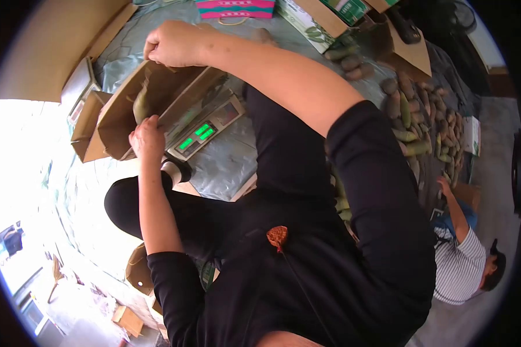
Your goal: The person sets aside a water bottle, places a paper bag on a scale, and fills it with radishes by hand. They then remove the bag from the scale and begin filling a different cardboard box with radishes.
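Note:
An open cardboard box [114, 124] sits tilted at upper left, partly over a scale [205, 130] with lit green digits. My right hand [176, 44] is closed on the box's far upper edge, its fingertips curled over the cardboard. At the near side of the box, my left hand [147, 139] has its fingers closed round the lower end of a long, pale green radish [140, 107]. The radish's thin tail points up, away from the hand, inside the box opening. My fingers and the box wall hide part of the grip and the box bottom.
A heap of muddy green radishes [411, 115] lies to the right. Printed cartons [307, 26] and a pink box [235, 8] stand at the top. At right, a person in a striped shirt [460, 266] reaches toward the heap. Plastic sheeting [231, 168] covers the floor.

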`<state>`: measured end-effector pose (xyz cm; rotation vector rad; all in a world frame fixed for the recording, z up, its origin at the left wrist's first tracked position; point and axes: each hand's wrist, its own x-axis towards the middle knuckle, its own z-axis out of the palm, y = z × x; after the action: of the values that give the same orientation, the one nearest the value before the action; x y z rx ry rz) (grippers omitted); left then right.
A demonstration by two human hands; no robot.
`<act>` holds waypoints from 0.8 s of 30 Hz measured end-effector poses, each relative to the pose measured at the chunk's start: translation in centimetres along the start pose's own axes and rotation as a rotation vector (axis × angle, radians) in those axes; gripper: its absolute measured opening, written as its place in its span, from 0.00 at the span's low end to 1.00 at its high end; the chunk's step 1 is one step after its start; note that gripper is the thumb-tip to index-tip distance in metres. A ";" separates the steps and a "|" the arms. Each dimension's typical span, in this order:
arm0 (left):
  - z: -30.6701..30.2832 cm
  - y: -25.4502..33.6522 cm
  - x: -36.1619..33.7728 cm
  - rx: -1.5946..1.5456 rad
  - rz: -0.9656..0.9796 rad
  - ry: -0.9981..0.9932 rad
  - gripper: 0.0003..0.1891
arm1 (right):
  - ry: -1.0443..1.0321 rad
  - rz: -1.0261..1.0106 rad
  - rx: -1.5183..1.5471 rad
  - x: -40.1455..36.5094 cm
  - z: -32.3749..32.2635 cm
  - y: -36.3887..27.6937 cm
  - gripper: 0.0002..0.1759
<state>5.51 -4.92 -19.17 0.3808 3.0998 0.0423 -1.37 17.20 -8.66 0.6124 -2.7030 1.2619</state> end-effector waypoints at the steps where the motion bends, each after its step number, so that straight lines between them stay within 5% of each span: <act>1: 0.1 -0.1 0.0 0.019 0.006 0.005 0.09 | -0.062 0.131 0.121 -1.0 -0.1 0.9 0.12; 4: 0.4 -0.5 0.3 0.029 -0.036 -0.052 0.11 | 0.008 0.266 0.430 -4.8 -2.3 4.9 0.11; 5: 0.9 -1.0 0.2 0.038 0.084 0.017 0.14 | 0.058 0.247 0.395 -6.3 -3.1 7.0 0.12; 6: -0.3 0.1 0.1 0.083 -0.019 -0.084 0.17 | 0.110 0.227 0.356 -8.2 -4.3 8.9 0.13; 8: 0.2 -0.3 0.4 0.058 -0.016 -0.073 0.18 | 0.191 0.480 0.392 -14.1 -8.7 7.9 0.10; 10: -0.1 -0.1 0.4 0.078 -0.009 -0.101 0.18 | 0.197 0.631 0.581 -20.0 -10.3 13.8 0.10; 12: -0.3 0.1 0.4 0.082 -0.017 -0.122 0.18 | 0.378 0.783 0.290 -26.4 -11.4 14.3 0.12; 17: 1.1 -1.2 1.0 0.048 -0.052 -0.134 0.18 | 0.420 1.267 0.255 -43.6 -7.7 18.8 0.08; 18: 0.9 -0.8 1.1 0.050 -0.040 -0.140 0.18 | 0.382 1.369 0.165 -47.8 -5.7 20.4 0.07; 20: 0.4 -0.5 1.0 0.017 -0.065 -0.168 0.18 | -0.129 1.105 -0.261 -57.8 -1.4 24.6 0.04; 22: 1.4 -1.7 1.2 -0.037 -0.009 -0.138 0.16 | -0.991 1.040 -0.610 -60.6 0.8 21.5 0.05; 24: 1.8 -2.1 1.4 -0.057 0.032 -0.135 0.15 | -0.839 0.878 -0.704 -66.5 3.8 20.9 0.07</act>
<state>3.63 -6.58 -21.03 0.4137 2.9524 0.1004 51.51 47.44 -42.85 -0.2632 -3.9699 -0.1265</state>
